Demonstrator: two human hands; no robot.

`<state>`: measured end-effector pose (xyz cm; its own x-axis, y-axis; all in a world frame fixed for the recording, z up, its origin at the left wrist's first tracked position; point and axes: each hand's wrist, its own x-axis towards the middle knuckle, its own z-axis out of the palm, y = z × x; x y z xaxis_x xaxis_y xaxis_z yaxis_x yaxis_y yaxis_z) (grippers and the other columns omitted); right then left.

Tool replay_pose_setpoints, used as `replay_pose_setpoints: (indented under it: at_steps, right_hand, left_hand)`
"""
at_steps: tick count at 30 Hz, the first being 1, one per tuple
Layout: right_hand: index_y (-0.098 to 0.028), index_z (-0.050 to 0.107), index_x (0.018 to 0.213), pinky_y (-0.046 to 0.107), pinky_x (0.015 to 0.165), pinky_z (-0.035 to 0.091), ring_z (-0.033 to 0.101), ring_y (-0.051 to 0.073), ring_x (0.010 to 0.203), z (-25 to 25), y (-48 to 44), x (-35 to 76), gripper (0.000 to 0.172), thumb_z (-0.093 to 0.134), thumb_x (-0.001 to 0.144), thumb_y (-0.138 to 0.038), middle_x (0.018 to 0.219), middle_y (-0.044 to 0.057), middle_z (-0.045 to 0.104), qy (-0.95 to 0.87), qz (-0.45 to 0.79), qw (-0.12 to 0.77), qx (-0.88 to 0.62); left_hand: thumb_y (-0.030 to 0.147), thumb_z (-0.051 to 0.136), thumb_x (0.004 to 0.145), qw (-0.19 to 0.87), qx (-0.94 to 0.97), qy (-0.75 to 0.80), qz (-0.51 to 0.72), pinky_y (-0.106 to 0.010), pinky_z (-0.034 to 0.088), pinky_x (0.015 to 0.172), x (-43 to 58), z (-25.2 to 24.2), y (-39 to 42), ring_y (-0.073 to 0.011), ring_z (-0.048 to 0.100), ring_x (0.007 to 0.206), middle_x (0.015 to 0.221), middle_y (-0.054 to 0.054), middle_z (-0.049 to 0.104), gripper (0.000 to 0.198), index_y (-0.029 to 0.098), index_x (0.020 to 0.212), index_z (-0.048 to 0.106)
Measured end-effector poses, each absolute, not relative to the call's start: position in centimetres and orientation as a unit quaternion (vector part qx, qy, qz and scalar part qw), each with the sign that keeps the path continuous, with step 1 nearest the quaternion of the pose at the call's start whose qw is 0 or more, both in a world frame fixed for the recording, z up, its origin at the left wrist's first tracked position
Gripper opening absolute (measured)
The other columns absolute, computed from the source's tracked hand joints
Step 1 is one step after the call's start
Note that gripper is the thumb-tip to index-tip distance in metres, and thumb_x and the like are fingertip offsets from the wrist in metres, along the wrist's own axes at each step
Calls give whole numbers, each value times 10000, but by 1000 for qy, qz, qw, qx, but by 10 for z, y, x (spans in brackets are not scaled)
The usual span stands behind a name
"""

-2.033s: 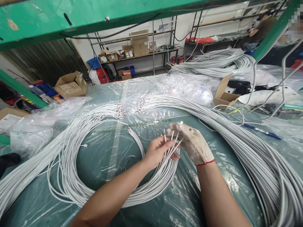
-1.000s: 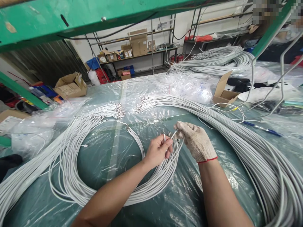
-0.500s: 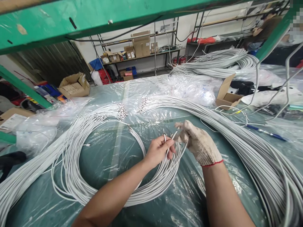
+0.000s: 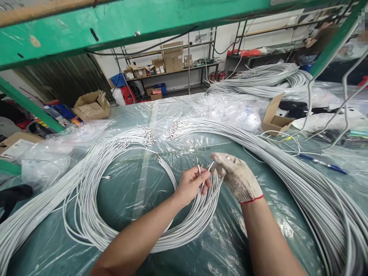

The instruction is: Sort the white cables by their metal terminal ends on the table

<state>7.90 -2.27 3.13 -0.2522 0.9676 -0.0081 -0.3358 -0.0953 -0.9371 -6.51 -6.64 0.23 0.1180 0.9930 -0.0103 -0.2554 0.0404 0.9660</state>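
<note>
My bare left hand point(image 4: 192, 184) pinches white cables point(image 4: 199, 168) close to their ends, thumb on top. Just to its right, my right hand point(image 4: 238, 176), in a soiled knit glove with a red cuff, is closed at the tip of one cable. The glove hides that tip. Below both hands lies a round coil of white cables point(image 4: 184, 235), part of it covered by my left forearm. Inside the coil's upper edge, several cable ends with metal tips point(image 4: 157, 156) stick up.
A long cable bundle point(image 4: 276, 165) curves along the right, another point(image 4: 37, 209) along the left. Plastic film covers the green table. Behind are clear bags point(image 4: 235, 113), an open carton point(image 4: 276, 120) and more coiled cable point(image 4: 258, 80). A blue pen point(image 4: 323, 163) lies right. A green beam point(image 4: 172, 23) crosses overhead.
My gloved right hand has come slightly down and left, its fingers now covering the cable tip that showed before. My left hand keeps its hold almost in place.
</note>
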Motion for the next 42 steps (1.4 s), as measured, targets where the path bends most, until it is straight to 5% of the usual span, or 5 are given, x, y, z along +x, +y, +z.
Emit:
replay_pose_setpoints:
  at_steps: [5,11,19,29,42]
  right_hand:
    - [-142,726,801,233,453,317,447,93,492,32,-23,79,363,840,643,-448,583,15,607,-457,558,555,-416]
    - [-209,714,903,292,582,484,483,120,467,37,-25,72,347,839,666,-429,457,-77,420,-317,694,565,-315]
    - [-153,689,755,250,510,376,468,107,521,21,-40,45,353,837,678,-465,553,-18,535,-482,750,343,-297]
    - [-151,729,828,261,537,419,563,145,553,14,-46,30,412,767,721,-547,573,-3,579,-557,693,345,-300]
    - [-147,749,708,255,590,455,579,157,647,14,-46,27,351,898,490,-378,714,55,698,-360,700,468,-402]
  left_hand:
    - [555,669,795,589,445,450,502,-213,378,436,-60,1,-74,-69,485,398,599,-3,623,426,138,809,584]
    - [498,706,786,638,422,444,467,-240,430,505,-88,5,-105,-101,550,469,636,-28,641,392,124,858,611]
    - [514,719,767,607,406,439,524,-224,347,459,-95,-7,-114,-74,464,425,598,-22,618,419,108,845,652]
    - [586,628,819,589,387,440,555,-210,240,413,-98,-15,-110,-54,372,376,536,-6,582,475,113,863,639]
    - [575,492,904,465,509,536,487,-206,266,437,-93,-19,-117,-66,360,406,503,11,554,453,150,802,613]
